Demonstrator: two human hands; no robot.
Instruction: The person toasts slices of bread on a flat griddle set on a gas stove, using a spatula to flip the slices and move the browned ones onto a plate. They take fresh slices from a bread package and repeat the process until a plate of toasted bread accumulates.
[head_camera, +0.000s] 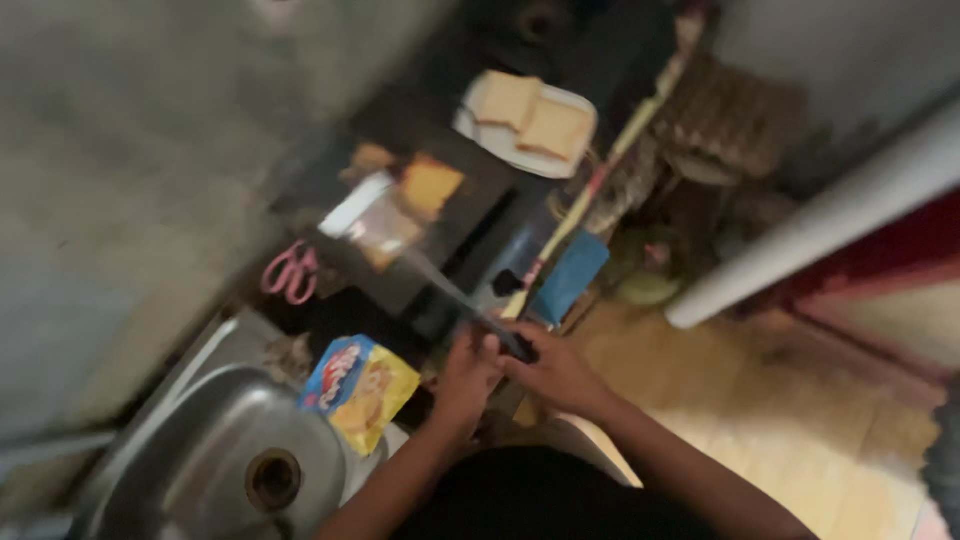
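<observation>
Though blurred, both hands — left hand (468, 375) | right hand (556, 372) — clasp knife (470, 303).

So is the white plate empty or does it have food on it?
It has food on it. Two slices of bread lie flat, side by side, on the white plate, covering most of it. Only its rim shows around them.

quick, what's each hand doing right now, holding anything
Left hand: closed around the knife near its dark handle.
Right hand: fingers closed on the knife's handle.
</observation>
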